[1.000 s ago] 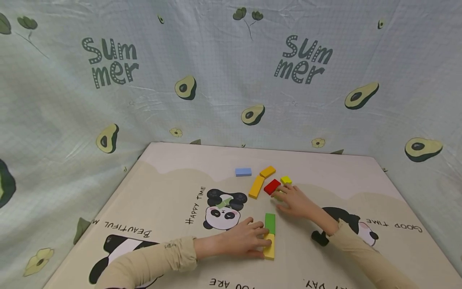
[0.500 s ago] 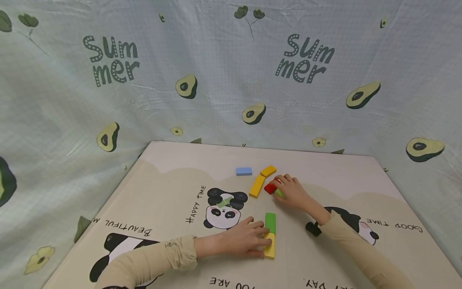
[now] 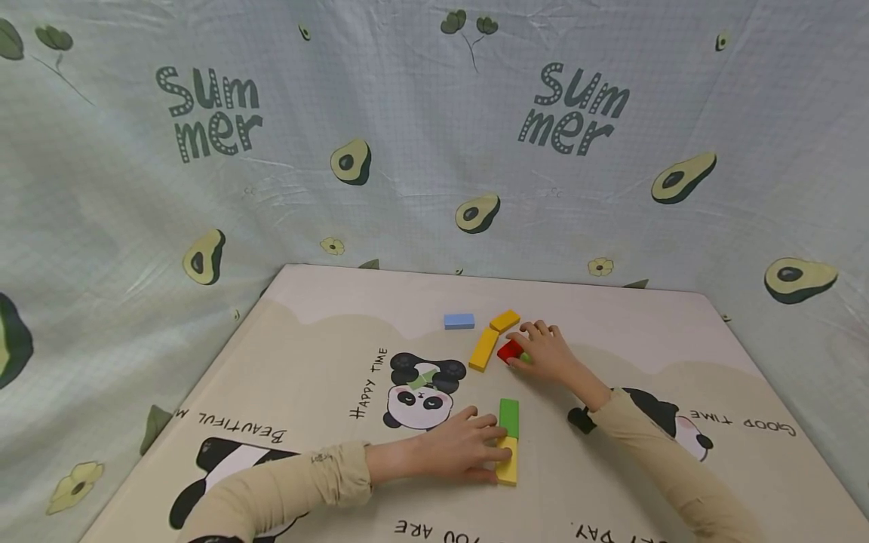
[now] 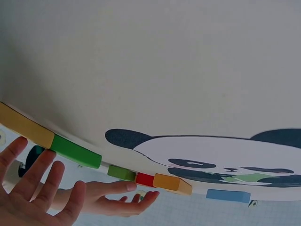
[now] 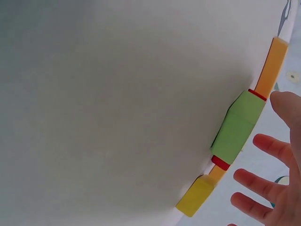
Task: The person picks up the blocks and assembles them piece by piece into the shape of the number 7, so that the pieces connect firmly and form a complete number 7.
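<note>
My left hand (image 3: 458, 449) rests at a yellow block (image 3: 508, 471) lying end to end with a green block (image 3: 509, 417). Its fingers are spread, with fingertips on the yellow block and near where the two meet. Farther back, my right hand (image 3: 551, 356) reaches over a red block (image 3: 508, 352), thumb and forefinger on either side of it. A light green block (image 5: 235, 129) lies against the red one and is mostly hidden by that hand in the head view. The right wrist view shows the right fingers spread apart, beside a smaller yellow block (image 5: 195, 195).
Two orange blocks (image 3: 483, 350) lie just left of the red one. Beyond them is a blue block (image 3: 459, 322). The table (image 3: 326, 317) wears a panda-print cover, and a hanging avocado-print cloth (image 3: 407, 90) closes off its far side.
My right hand has moved left over the red block, now covering the small yellow block and most of the light green one. The left hand and its two blocks have stayed in place.
</note>
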`<state>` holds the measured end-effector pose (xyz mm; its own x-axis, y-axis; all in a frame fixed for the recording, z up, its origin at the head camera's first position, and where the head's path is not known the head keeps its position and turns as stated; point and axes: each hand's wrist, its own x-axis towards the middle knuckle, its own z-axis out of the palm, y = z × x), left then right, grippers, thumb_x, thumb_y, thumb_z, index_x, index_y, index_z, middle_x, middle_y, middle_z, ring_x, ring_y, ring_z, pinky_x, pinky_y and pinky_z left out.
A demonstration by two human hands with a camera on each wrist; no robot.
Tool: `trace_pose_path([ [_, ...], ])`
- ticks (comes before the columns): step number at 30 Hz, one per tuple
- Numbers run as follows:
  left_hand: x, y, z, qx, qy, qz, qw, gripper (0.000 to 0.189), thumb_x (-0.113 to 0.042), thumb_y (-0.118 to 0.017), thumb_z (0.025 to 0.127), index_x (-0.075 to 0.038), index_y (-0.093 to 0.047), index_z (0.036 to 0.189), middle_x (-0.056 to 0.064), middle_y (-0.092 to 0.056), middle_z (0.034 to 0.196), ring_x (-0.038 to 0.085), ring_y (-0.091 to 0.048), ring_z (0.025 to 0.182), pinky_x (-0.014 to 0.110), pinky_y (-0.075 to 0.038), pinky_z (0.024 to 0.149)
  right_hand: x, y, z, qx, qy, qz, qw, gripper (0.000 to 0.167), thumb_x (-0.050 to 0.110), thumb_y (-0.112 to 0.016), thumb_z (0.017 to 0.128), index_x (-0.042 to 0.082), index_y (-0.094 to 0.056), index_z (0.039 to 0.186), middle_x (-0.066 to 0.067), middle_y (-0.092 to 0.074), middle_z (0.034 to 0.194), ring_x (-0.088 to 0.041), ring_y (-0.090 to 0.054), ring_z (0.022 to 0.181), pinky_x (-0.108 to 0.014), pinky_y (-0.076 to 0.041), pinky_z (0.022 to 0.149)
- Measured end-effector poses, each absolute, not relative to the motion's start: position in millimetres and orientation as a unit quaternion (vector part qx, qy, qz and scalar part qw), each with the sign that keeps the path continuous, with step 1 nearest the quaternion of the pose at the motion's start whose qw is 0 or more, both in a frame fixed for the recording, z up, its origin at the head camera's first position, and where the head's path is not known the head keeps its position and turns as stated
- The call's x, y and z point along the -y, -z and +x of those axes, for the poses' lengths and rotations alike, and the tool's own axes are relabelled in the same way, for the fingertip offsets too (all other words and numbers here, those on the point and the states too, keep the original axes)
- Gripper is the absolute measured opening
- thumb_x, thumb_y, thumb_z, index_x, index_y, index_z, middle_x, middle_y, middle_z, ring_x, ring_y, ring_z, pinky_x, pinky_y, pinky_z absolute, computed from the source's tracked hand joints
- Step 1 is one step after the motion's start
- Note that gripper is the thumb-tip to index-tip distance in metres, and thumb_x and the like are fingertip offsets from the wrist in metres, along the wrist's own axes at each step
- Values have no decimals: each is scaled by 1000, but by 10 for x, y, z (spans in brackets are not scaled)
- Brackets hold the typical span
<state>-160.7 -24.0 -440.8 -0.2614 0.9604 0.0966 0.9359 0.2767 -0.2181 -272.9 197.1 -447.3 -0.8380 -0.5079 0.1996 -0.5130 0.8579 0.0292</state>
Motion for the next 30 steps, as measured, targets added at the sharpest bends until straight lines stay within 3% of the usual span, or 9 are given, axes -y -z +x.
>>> trace_pose_path([
  [9, 243, 4421, -1611, 790, -62, -600, 112, 33, -52, -43, 87, -32, -53, 111, -7, -56, 114, 9, -46, 100, 27, -36, 81, -1976, 4507, -2775, 961, 9, 264, 85, 44, 44, -60, 79, 16, -55, 113, -11, -53, 102, -29, -44, 95, -48, -38, 80],
  [30, 248, 4400, -1608, 789, -60, -601, 111, 32, -52, -43, 87, -32, -53, 110, -8, -57, 114, 9, -46, 101, 26, -37, 80, -1933, 4505, -2801, 962, 14, 265, 71, 43, 41, -61, 79, 15, -56, 113, -13, -54, 101, -29, -44, 95, -48, -38, 83],
])
